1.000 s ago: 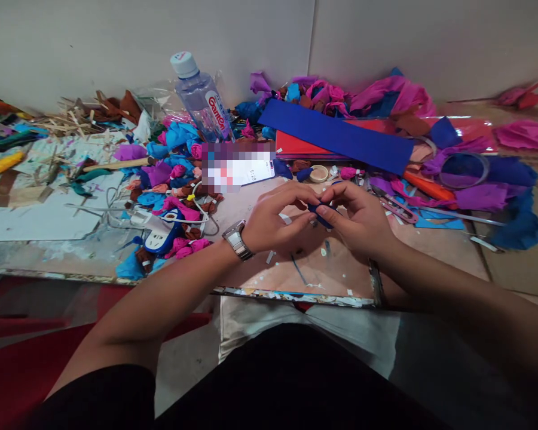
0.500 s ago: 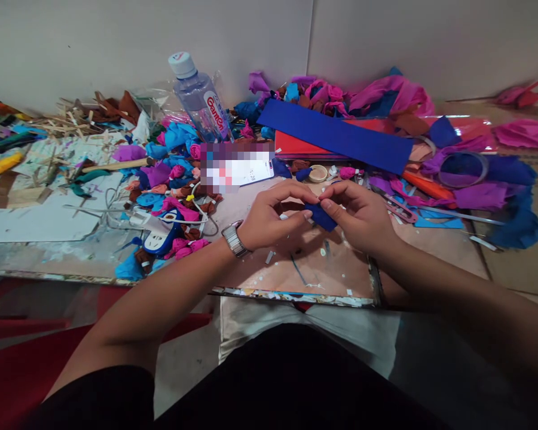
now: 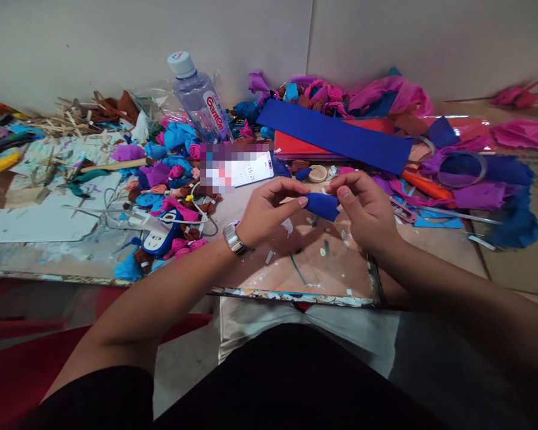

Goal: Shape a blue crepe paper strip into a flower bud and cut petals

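Note:
A small dark blue piece of crepe paper (image 3: 323, 206) is held above the table, its wider end pointing right. My left hand (image 3: 272, 210) pinches its left end between thumb and fingers. Just beyond the paper's right end, my right hand (image 3: 371, 210) has its thumb and fingers apart, with nothing visible between them. Behind the hands, a long dark blue paper strip (image 3: 336, 136) lies across red sheets (image 3: 293, 145). A roll of tape (image 3: 317, 174) sits on the table behind the paper piece.
A tilted water bottle (image 3: 201, 104) stands behind a lit phone (image 3: 251, 170). Crumpled coloured paper (image 3: 177, 140) and a power strip (image 3: 161, 233) with cables lie to the left. On the right are a pink cutter (image 3: 404, 211) and a clear tape ring (image 3: 462, 169).
My right hand has let go of the blue paper piece and drawn slightly right, its fingers parting. The piece, still pinched in my left hand, has swung up to lie more level.

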The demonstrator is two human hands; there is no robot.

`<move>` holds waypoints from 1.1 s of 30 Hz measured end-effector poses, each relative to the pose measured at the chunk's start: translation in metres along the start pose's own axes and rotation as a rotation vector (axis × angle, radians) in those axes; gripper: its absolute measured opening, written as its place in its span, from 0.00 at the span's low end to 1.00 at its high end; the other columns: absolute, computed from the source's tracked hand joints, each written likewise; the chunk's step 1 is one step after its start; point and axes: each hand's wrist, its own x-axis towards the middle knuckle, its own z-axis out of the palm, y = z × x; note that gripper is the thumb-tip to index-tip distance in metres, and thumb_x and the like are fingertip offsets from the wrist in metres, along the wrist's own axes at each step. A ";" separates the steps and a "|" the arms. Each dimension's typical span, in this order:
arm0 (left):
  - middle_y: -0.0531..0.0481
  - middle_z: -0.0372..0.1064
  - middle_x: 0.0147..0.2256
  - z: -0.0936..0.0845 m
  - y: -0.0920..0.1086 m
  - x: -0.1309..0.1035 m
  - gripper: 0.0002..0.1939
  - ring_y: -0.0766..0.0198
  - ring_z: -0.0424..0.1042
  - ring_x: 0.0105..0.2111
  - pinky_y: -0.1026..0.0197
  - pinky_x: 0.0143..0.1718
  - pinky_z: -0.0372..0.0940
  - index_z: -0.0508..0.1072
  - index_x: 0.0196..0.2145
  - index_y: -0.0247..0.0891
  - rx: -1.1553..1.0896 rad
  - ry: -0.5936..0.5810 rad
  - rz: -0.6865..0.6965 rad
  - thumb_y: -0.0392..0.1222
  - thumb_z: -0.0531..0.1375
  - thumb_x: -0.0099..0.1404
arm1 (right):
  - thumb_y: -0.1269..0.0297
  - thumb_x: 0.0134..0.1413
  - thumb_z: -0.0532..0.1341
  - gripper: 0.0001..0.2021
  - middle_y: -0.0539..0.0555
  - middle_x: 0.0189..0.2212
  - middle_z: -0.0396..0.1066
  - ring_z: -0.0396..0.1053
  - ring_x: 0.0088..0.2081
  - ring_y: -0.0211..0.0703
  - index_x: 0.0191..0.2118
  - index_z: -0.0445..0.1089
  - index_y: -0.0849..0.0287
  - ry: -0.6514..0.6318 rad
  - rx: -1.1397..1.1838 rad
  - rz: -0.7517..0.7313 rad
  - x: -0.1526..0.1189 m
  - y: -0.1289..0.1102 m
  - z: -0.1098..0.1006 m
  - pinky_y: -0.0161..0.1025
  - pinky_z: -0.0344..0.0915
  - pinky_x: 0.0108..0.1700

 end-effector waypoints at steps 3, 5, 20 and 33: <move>0.51 0.79 0.42 -0.003 -0.005 0.003 0.15 0.66 0.78 0.42 0.61 0.48 0.75 0.80 0.42 0.41 -0.148 0.098 -0.110 0.47 0.75 0.59 | 0.45 0.66 0.66 0.15 0.51 0.35 0.71 0.69 0.35 0.43 0.39 0.72 0.51 0.040 -0.040 -0.049 0.001 0.000 -0.002 0.45 0.69 0.42; 0.52 0.78 0.42 -0.004 -0.008 0.005 0.17 0.67 0.78 0.42 0.61 0.48 0.76 0.79 0.41 0.42 -0.225 0.143 -0.145 0.46 0.76 0.57 | 0.48 0.63 0.69 0.13 0.51 0.36 0.70 0.68 0.35 0.44 0.39 0.72 0.50 0.023 -0.087 -0.070 0.001 0.001 -0.003 0.46 0.68 0.41; 0.52 0.78 0.43 -0.007 -0.011 0.006 0.16 0.67 0.78 0.41 0.59 0.48 0.78 0.77 0.41 0.41 -0.199 0.094 -0.124 0.42 0.74 0.58 | 0.50 0.63 0.69 0.10 0.54 0.35 0.72 0.70 0.38 0.52 0.34 0.72 0.45 0.001 -0.246 -0.097 0.001 -0.004 -0.005 0.55 0.72 0.43; 0.48 0.76 0.43 -0.002 -0.002 0.000 0.13 0.64 0.78 0.45 0.61 0.46 0.76 0.78 0.42 0.40 0.118 -0.029 0.217 0.46 0.73 0.63 | 0.50 0.58 0.72 0.12 0.54 0.45 0.71 0.72 0.45 0.52 0.41 0.75 0.47 -0.036 -0.125 -0.091 0.000 0.000 -0.002 0.51 0.72 0.46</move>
